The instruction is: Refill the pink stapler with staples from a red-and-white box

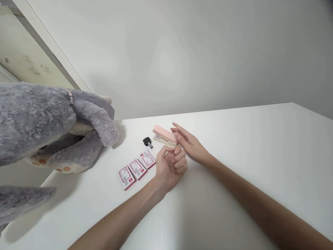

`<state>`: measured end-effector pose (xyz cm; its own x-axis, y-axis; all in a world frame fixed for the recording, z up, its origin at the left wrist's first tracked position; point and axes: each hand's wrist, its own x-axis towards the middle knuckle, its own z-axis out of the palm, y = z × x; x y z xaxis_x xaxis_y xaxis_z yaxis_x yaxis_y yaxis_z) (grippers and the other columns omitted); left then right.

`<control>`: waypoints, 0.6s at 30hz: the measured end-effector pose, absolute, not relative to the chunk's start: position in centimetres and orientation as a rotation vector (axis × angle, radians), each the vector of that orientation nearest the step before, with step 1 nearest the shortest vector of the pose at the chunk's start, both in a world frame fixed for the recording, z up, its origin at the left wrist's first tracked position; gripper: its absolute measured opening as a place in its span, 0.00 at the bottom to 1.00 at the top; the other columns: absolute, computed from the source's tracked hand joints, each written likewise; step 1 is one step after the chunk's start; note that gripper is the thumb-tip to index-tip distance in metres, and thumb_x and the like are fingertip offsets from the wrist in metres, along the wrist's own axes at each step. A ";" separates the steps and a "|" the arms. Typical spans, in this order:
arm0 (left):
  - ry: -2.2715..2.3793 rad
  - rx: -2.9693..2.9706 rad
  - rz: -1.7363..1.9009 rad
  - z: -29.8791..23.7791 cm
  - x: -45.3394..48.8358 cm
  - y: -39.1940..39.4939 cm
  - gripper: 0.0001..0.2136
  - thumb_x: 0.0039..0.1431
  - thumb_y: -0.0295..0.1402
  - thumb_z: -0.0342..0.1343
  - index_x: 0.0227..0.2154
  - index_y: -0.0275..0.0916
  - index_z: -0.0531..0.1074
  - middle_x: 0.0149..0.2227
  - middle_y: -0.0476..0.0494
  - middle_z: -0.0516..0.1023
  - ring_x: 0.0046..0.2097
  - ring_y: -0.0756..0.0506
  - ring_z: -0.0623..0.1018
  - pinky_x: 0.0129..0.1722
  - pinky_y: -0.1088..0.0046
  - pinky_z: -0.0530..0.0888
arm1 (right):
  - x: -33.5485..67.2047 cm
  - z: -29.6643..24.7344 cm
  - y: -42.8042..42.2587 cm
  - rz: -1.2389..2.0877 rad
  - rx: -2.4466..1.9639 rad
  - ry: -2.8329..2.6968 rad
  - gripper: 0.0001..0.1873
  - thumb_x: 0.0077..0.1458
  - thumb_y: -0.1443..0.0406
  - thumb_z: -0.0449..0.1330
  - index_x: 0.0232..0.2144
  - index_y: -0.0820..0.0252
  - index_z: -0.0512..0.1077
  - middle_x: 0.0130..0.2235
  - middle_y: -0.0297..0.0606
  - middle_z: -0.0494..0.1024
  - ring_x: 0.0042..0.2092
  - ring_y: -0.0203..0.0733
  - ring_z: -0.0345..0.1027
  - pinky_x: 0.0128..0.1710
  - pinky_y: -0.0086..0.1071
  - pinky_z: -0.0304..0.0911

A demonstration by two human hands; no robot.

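Observation:
A pink and cream stapler (164, 133) lies angled on the white table, its top arm raised from the base at the left end. Over its right end is my right hand (189, 141), thumb in front and fingers stretched along the far side, holding that end. My left hand (171, 166) is closed just below, palm up, with fingers curled and thumb and index finger meeting at the base's near end. What those fingertips hold, if anything, is hidden. Left of the stapler lies a small black item with a metal tip (147, 141).
Three small white and red boxes (136, 169) stand in a slanting row left of my left hand. A large grey plush toy (85, 121) leans over the table's left side. Behind the table (247, 156) rises a plain wall (195, 59).

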<state>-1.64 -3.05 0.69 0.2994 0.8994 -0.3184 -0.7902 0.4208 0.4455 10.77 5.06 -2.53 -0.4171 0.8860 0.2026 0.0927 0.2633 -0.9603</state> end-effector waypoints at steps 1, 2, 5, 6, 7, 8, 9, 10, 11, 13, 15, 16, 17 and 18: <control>0.576 0.201 1.158 0.7 -1.7 -3.0 0.09 0.56 0.32 0.54 0.25 0.40 0.59 0.21 0.58 0.47 0.18 0.55 0.46 0.15 0.78 0.50 | 11.1 -2.6 5.0 1.226 -0.889 -1.671 0.31 0.73 0.49 0.54 0.72 0.49 0.63 0.67 0.42 0.73 0.69 0.46 0.66 0.69 0.43 0.60; 0.579 0.185 1.182 0.7 -1.8 -2.9 0.09 0.57 0.33 0.54 0.26 0.40 0.61 0.21 0.58 0.49 0.18 0.55 0.48 0.15 0.78 0.51 | 11.5 -2.6 4.8 1.203 -0.885 -1.624 0.29 0.72 0.50 0.54 0.69 0.50 0.66 0.66 0.43 0.74 0.69 0.46 0.66 0.70 0.44 0.60; 0.573 0.123 1.250 0.5 -1.8 -2.6 0.08 0.62 0.37 0.55 0.31 0.37 0.66 0.24 0.53 0.62 0.20 0.55 0.58 0.17 0.79 0.60 | 12.0 -2.4 3.6 1.056 -0.869 -1.611 0.20 0.70 0.54 0.58 0.59 0.50 0.74 0.62 0.44 0.76 0.65 0.48 0.69 0.67 0.46 0.64; 0.580 0.090 1.266 0.4 -1.7 -2.5 0.09 0.63 0.38 0.54 0.34 0.36 0.69 0.26 0.49 0.67 0.21 0.54 0.64 0.19 0.79 0.64 | 12.1 -2.2 3.2 0.993 -0.858 -1.646 0.17 0.69 0.56 0.59 0.56 0.50 0.76 0.61 0.44 0.76 0.65 0.50 0.68 0.67 0.47 0.65; 0.596 0.058 1.277 0.4 -1.7 -2.4 0.11 0.65 0.39 0.54 0.37 0.35 0.71 0.30 0.45 0.72 0.24 0.53 0.70 0.21 0.78 0.68 | 12.2 -2.0 2.7 0.933 -0.838 -1.695 0.14 0.69 0.57 0.59 0.52 0.50 0.78 0.60 0.45 0.75 0.66 0.51 0.67 0.67 0.49 0.65; 0.618 0.033 1.284 0.4 -1.6 -2.4 0.13 0.65 0.40 0.54 0.40 0.34 0.72 0.33 0.41 0.76 0.28 0.50 0.75 0.24 0.77 0.73 | 12.2 -1.7 2.2 0.891 -0.804 -1.763 0.12 0.67 0.59 0.60 0.50 0.50 0.79 0.61 0.46 0.73 0.67 0.53 0.65 0.66 0.50 0.66; 0.641 0.018 1.286 0.4 -1.6 -2.3 0.15 0.66 0.42 0.54 0.43 0.33 0.73 0.37 0.38 0.78 0.32 0.47 0.79 0.28 0.75 0.76 | 12.3 -1.5 1.9 0.854 -0.748 -1.848 0.11 0.65 0.61 0.61 0.48 0.51 0.80 0.62 0.48 0.71 0.69 0.56 0.63 0.65 0.51 0.67; 0.664 0.014 1.283 0.4 -1.6 -2.3 0.16 0.67 0.43 0.54 0.44 0.33 0.74 0.40 0.35 0.80 0.35 0.45 0.81 0.31 0.72 0.78 | 12.4 -1.3 1.6 0.823 -0.683 -1.938 0.11 0.63 0.63 0.63 0.47 0.51 0.81 0.64 0.49 0.68 0.71 0.59 0.60 0.63 0.52 0.68; 0.680 0.020 1.279 0.5 -1.5 -2.2 0.17 0.67 0.44 0.53 0.45 0.32 0.74 0.42 0.33 0.81 0.37 0.43 0.83 0.32 0.70 0.80 | 12.6 -1.1 1.5 0.795 -0.622 -2.017 0.11 0.61 0.64 0.64 0.46 0.52 0.81 0.66 0.50 0.65 0.72 0.61 0.56 0.62 0.53 0.70; 0.694 0.040 1.284 0.7 -1.5 -2.2 0.18 0.67 0.44 0.54 0.46 0.32 0.75 0.46 0.30 0.82 0.41 0.40 0.84 0.36 0.68 0.81 | 12.9 -1.0 1.7 0.742 -0.535 -2.122 0.13 0.58 0.67 0.66 0.46 0.52 0.81 0.69 0.51 0.60 0.74 0.66 0.50 0.59 0.55 0.72; 0.692 0.051 1.299 0.8 -1.4 -2.3 0.18 0.67 0.42 0.55 0.47 0.31 0.75 0.49 0.27 0.82 0.47 0.38 0.85 0.43 0.67 0.82 | 13.4 -1.2 2.2 0.720 -0.526 -2.159 0.13 0.56 0.67 0.68 0.45 0.53 0.82 0.72 0.50 0.56 0.75 0.68 0.49 0.58 0.56 0.72; 0.683 0.052 1.308 0.9 -1.4 -2.3 0.18 0.67 0.42 0.56 0.48 0.31 0.75 0.51 0.26 0.82 0.50 0.37 0.85 0.47 0.66 0.82 | 13.6 -1.3 2.5 0.724 -0.539 -2.165 0.12 0.57 0.67 0.69 0.44 0.53 0.82 0.73 0.49 0.54 0.74 0.68 0.50 0.59 0.56 0.72; 0.673 0.050 1.314 0.9 -1.3 -2.3 0.18 0.66 0.41 0.56 0.48 0.30 0.75 0.52 0.25 0.82 0.52 0.36 0.85 0.51 0.65 0.82 | 13.8 -1.5 2.7 0.740 -0.556 -2.169 0.11 0.57 0.66 0.70 0.43 0.53 0.83 0.74 0.47 0.52 0.74 0.67 0.51 0.60 0.57 0.71; 0.663 0.047 1.314 0.9 -1.3 -2.3 0.18 0.66 0.41 0.56 0.48 0.30 0.75 0.52 0.25 0.82 0.54 0.35 0.84 0.53 0.64 0.81 | 13.9 -1.7 2.9 0.764 -0.572 -2.169 0.09 0.58 0.64 0.71 0.43 0.52 0.84 0.75 0.45 0.51 0.74 0.66 0.52 0.61 0.57 0.70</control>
<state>-1.32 -2.34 0.87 0.0992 0.9010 -0.4224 -0.8752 0.2810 0.3937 13.87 2.92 -1.70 -0.6165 0.6041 0.5050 0.1541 0.7216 -0.6750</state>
